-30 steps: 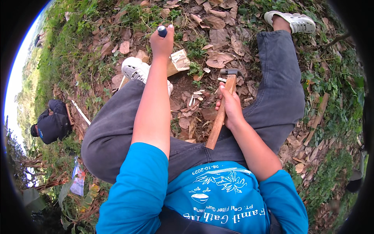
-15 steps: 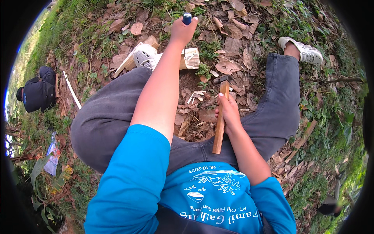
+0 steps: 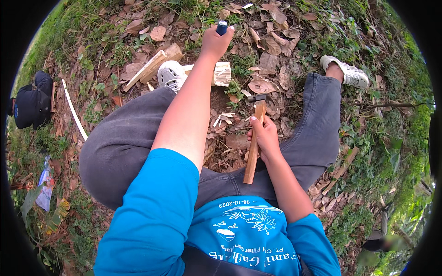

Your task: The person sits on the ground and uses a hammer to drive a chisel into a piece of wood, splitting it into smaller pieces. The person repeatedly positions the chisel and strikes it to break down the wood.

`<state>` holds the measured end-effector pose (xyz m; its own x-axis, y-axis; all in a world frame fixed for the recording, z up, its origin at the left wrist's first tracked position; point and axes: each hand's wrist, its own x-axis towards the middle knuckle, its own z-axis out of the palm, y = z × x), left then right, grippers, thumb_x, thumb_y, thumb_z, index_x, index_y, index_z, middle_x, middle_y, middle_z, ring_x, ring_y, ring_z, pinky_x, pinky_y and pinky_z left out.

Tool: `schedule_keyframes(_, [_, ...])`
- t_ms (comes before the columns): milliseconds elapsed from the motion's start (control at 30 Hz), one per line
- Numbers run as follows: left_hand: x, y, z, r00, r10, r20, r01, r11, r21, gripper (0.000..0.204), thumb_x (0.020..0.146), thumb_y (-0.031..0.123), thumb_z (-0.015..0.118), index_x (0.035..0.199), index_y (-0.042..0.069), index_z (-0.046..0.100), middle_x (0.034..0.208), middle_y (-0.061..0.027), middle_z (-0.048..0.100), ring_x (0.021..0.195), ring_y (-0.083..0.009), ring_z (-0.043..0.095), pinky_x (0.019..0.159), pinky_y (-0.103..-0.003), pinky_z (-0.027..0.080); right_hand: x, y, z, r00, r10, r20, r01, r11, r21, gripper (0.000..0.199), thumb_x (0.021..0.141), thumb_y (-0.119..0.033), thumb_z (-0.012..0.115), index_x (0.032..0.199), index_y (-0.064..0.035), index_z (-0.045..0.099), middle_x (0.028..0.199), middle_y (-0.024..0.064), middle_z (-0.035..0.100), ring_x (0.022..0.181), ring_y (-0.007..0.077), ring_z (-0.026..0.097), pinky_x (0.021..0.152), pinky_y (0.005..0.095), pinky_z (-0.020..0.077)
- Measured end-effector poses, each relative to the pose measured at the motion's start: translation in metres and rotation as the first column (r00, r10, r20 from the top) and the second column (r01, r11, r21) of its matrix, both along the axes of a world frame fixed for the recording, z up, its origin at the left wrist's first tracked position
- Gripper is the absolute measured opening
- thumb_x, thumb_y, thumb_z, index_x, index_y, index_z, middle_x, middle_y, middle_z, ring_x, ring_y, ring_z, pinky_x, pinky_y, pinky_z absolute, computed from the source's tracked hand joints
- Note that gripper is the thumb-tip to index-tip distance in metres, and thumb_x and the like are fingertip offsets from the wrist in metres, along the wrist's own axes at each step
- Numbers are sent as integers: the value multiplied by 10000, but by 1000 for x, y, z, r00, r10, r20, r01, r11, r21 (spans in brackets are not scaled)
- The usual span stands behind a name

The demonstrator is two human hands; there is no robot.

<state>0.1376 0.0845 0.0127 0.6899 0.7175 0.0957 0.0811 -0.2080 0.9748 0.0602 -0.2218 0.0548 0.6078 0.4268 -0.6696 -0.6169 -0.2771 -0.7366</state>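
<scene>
Clamped round one dark-blue handle (image 3: 222,29) with the left hand (image 3: 214,45), near one wood block (image 3: 223,75); closed round one hammer (image 3: 252,158), by the wooden shaft (image 3: 260,110), with the right hand (image 3: 266,140), between two grey trouser legs (image 3: 316,119), above fallen leaves (image 3: 262,86). Wearing two white shoes (image 3: 171,76).

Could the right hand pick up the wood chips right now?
Probably not as it stands: the right hand is wrapped around the hammer, though nothing visible blocks its way to the chips.
</scene>
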Motion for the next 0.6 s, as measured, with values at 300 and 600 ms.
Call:
schedule_keyframes(300, [-2, 2, 4, 997, 76, 19, -77, 996, 37, 336, 914, 311, 672, 749, 24, 611, 623, -77, 596, 591, -201, 575, 589, -364, 451, 140, 79, 199, 473, 68, 878, -234, 971, 51, 330, 1074, -255, 531, 1267, 13, 539, 1004, 87, 665, 638, 85, 655, 512, 209, 538])
schedule_keyframes(600, [11, -13, 13, 994, 58, 92, -52, 996, -71, 279, 920, 224, 676, 725, 50, 577, 624, 20, 543, 604, -90, 483, 574, -304, 401, 168, 143, 133, 100, 623, 776, -437, 728, -528, 371, 1032, -265, 540, 1265, 22, 520, 1078, 309, 677, 988, 430, 702, 862, 491, 529])
